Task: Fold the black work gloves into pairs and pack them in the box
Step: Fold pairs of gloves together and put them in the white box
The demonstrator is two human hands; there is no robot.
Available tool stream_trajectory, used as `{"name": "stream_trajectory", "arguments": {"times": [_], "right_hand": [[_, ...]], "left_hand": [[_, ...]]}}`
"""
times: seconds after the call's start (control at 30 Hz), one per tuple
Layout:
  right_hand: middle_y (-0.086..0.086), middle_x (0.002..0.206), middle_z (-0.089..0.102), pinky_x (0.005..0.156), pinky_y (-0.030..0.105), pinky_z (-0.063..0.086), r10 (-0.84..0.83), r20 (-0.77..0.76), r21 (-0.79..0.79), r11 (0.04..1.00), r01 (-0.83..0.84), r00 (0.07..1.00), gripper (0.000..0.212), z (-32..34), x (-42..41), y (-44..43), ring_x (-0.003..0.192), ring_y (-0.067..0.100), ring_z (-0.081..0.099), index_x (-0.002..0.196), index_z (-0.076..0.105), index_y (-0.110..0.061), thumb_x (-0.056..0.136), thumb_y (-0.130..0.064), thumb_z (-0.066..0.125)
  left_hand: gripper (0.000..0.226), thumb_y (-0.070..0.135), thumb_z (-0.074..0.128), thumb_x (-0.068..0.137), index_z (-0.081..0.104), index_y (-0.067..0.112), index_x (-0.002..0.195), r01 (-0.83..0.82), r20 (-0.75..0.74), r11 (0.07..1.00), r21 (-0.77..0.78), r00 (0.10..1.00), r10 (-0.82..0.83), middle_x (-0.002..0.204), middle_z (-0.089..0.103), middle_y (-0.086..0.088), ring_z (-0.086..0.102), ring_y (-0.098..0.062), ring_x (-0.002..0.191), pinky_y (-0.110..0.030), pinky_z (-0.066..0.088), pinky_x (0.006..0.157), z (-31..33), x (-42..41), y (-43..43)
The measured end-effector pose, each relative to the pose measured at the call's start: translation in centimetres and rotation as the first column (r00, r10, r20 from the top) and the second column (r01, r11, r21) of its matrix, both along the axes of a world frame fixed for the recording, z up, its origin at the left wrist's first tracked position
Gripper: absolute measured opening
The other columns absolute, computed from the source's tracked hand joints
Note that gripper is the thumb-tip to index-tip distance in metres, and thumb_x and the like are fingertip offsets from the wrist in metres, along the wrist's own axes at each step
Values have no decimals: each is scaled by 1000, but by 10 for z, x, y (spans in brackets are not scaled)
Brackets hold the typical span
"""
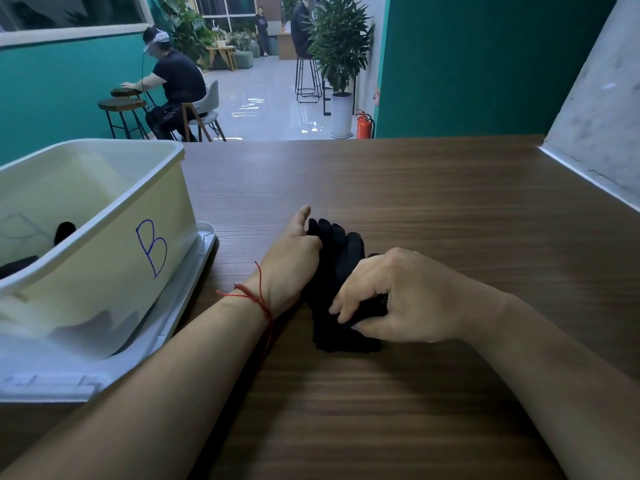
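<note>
Black work gloves [337,268] lie stacked on the wooden table [415,202], fingers pointing away from me. My left hand [294,258] grips their left edge, fingers curled under the fabric and thumb raised. My right hand [391,299] holds the cuff end, with fingers and thumb curled round the black fabric. The white plastic box [114,202] marked with a blue "B" stands to the left. Dark gloves [64,232] show inside it.
The box sits on its white lid [187,299] at the table's left side. A grey slanted wall [599,109] borders the table on the right. Beyond the far edge a person sits at stools, with potted plants and a fire extinguisher behind.
</note>
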State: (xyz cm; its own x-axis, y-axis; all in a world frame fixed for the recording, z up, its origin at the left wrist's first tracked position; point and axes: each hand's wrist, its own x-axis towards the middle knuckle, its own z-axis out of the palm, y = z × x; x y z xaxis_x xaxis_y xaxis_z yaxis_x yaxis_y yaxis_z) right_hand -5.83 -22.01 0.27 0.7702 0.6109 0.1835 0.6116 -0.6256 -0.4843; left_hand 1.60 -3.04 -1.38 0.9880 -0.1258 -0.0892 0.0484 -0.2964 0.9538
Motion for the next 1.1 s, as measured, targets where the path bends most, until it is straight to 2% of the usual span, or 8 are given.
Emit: {"name": "stream_trajectory", "arguments": {"times": [0.1, 0.27, 0.43, 0.57, 0.67, 0.77, 0.93, 1.1], "right_hand": [[-31, 106, 76, 91, 35, 58, -1, 31, -39, 999, 2, 1000, 20, 1, -1, 1, 108, -4, 69, 96, 82, -38, 79, -27, 78], [-34, 109, 74, 93, 32, 56, 18, 36, -80, 997, -15, 999, 19, 2, -1, 1, 109, -10, 66, 95, 82, -39, 81, -29, 77], [-34, 108, 74, 91, 28, 55, 26, 43, -87, 996, -23, 999, 19, 4, -2, 0, 109, -7, 66, 96, 80, -39, 81, -29, 77], [-30, 110, 73, 89, 26, 53, 24, -29, -97, 995, -26, 999, 19, 4, -2, 1, 111, -2, 66, 95, 80, -38, 81, -24, 79], [-28, 111, 72, 92, 27, 53, 28, -73, -88, 996, -34, 997, 19, 5, -1, 0, 113, 1, 66, 96, 80, -37, 83, -23, 80], [-27, 112, 72, 93, 26, 53, 33, -96, -74, 996, -40, 995, 20, 5, -1, -1, 114, 1, 66, 96, 81, -36, 83, -21, 81], [-24, 113, 73, 93, 26, 52, 33, -143, -35, 999, -39, 989, 18, 4, 0, -3, 115, 3, 66, 98, 82, -33, 86, -20, 84], [-22, 115, 73, 94, 23, 52, 54, -197, 6, 999, -54, 979, 12, 5, 1, -5, 117, 4, 66, 97, 82, -29, 87, -22, 86]], "left_hand": [[73, -3, 42, 100, 29, 30, 165, 1, -7, 1000, -2, 1000, -1, 88, 51, 15, 48, 3, 70, -10, 40, 56, 1, 0, -2], [75, -9, 39, 100, 28, 27, 165, 7, 8, 1000, 13, 1000, -7, 86, 53, 8, 50, -4, 71, -8, 40, 50, 1, -2, -3], [76, -8, 41, 99, 28, 28, 165, 8, -22, 999, -50, 1000, -9, 97, 61, 5, 56, -5, 78, -20, 44, 68, 0, 0, -2], [72, -3, 54, 98, 35, 25, 162, -8, -79, 974, -228, 997, -10, 141, 59, -11, 64, -21, 121, -31, 53, 100, -1, -2, -2], [61, 9, 63, 97, 45, 21, 154, -64, -71, 922, -383, 997, 40, 140, 65, -8, 67, -20, 123, -27, 56, 91, -2, 4, 8], [48, 6, 50, 104, 50, 21, 149, -58, 68, 954, -294, 994, 81, 140, 65, 0, 61, -10, 129, -22, 52, 97, 0, 11, 20], [40, 1, 48, 102, 60, 20, 136, -50, 124, 971, -233, 989, 81, 136, 66, 0, 59, -14, 131, -38, 47, 115, 0, 15, 30], [27, 2, 58, 97, 69, 23, 109, 103, 470, 963, 249, 856, -213, 100, 70, 6, 67, -17, 86, -30, 55, 75, 5, 3, 37]]}}
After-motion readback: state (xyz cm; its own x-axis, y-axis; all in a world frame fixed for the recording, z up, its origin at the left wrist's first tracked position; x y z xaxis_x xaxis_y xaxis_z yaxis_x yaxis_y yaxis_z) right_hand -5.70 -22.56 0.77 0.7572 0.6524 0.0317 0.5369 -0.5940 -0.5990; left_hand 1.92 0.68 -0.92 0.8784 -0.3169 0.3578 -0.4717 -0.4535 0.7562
